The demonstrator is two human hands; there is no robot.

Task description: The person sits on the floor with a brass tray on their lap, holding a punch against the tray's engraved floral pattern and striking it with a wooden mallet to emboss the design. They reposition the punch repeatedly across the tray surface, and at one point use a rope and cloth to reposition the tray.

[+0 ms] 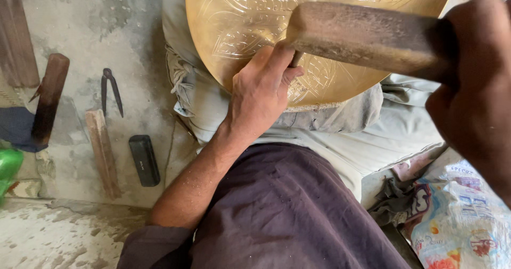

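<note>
We had the brass plate (pixel 255 18) resting on our lap, propped on a grey cloth (pixel 340 125), its engraved face turned up toward us and its far edge cut off by the frame. Our left hand (pixel 263 88) lay on the near part of the plate, fingers curled and pinched around a thin tool, probably a chisel (pixel 294 59), though only a short dark stub showed between thumb and forefinger. Our right hand (pixel 476 93) was closed tight around one end of a wooden mallet (pixel 367 37), at the right edge of the view.

The mallet's long axis ran almost level from right to left, and its free end hung just over the chisel's top, touching or nearly so; we could not tell which. So the chisel stood directly below the striking end, with the left hand the nearer one to the plate.

On the concrete floor (pixel 80 231) to the left lay dividers (pixel 110 90), a black block (pixel 144 160) and two wooden sticks (pixel 104 152). A printed bag (pixel 463 221) sat near right.
</note>
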